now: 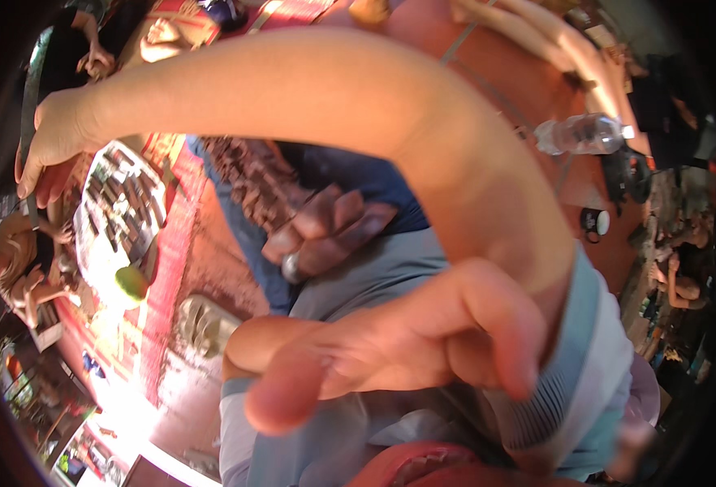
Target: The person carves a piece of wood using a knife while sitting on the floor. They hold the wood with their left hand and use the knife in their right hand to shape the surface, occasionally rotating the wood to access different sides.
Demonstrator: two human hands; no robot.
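Observation:
My right arm reaches across the view to the far left. There my right hand [53,146] is closed around a long, narrow, greyish blade-like strip [35,85], its exact kind unclear. Close to the camera, my left hand [398,345] hangs in the air with thumb and fingers apart and nothing in it. Below my arms a brown carved wooden piece [325,226] rests against my lap, partly hidden by my right forearm. Beside my right hand lies a pale tray [90,215] with several chisel-like tools [122,203].
A round green fruit-like thing [131,284] sits at the tray's near end. A sandal [204,325] stands on the floor. To the right are a clear plastic bottle [581,134] and a dark cup [593,223]. Other people's hands [97,61] and legs show at the edges.

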